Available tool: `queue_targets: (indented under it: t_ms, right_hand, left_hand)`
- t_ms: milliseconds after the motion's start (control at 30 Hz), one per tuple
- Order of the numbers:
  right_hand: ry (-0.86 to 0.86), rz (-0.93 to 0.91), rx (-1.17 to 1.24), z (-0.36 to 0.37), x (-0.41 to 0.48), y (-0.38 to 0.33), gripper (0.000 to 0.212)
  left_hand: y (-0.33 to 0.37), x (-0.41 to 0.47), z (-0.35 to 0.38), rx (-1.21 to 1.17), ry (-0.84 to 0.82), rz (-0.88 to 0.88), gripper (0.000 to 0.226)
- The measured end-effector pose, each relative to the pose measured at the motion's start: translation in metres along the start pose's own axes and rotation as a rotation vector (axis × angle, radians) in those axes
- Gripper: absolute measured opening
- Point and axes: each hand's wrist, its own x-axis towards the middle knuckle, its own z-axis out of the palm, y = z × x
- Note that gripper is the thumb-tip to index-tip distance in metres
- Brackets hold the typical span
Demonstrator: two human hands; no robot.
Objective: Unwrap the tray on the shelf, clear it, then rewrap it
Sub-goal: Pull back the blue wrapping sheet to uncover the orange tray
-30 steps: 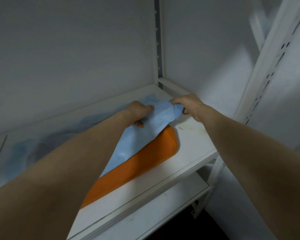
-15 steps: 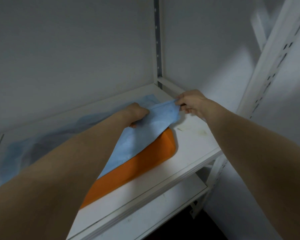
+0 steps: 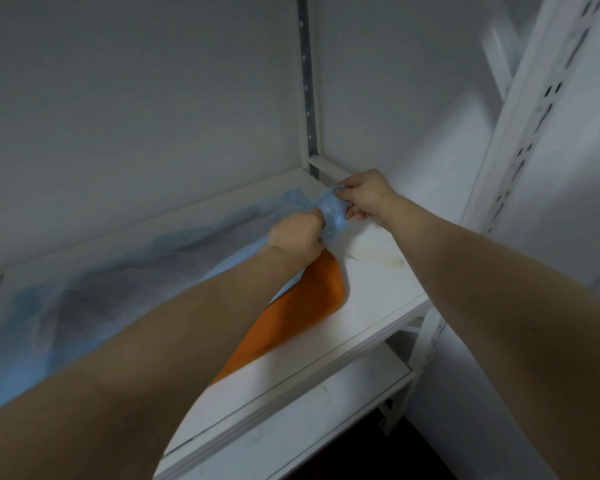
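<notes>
An orange tray [image 3: 302, 310] lies on the white shelf [image 3: 371, 303], its right end showing and the rest hidden under my left forearm. A light blue wrap sheet [image 3: 333, 216] covers its far side and is bunched up near the shelf's back right corner. My left hand [image 3: 297, 237] grips the bunched sheet from the left. My right hand [image 3: 364, 195] pinches the same bunch from the right, close to the corner. More blue sheet [image 3: 70, 303] spreads along the back of the shelf to the left.
A white upright [image 3: 309, 98] with a slotted metal strip stands in the back corner. A perforated white post [image 3: 520, 150] rises at the right. A lower shelf [image 3: 326, 417] sits below. A faint stain [image 3: 388, 261] marks the shelf right of the tray.
Both hands have moved toward the back right corner and closer together. The flat blue sheet they held is now gathered into a bunch between them.
</notes>
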Motion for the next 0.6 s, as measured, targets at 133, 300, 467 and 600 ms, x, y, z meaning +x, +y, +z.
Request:
queue_targets:
  t_ms: [133,300,467,600]
  right_hand:
    - [0.036,-0.016,-0.051,-0.004,0.005,0.005,0.026]
    - [0.026,-0.011,-0.297,-0.014,0.009,0.001,0.033]
    - [0.012,0.285,0.217,-0.009,-0.004,-0.008,0.056]
    - [-0.197,0.327,0.349,-0.012,-0.017,0.011,0.063]
  left_hand:
    - [-0.006,-0.003,-0.006,-0.104,-0.009,0.012,0.033]
    - [-0.009,-0.006,-0.015,-0.268,-0.041,-0.005,0.033]
    - [-0.007,-0.005,-0.016,-0.347,-0.030,-0.063,0.031]
    - [-0.007,-0.006,-0.019,-0.370,-0.013,-0.092,0.032]
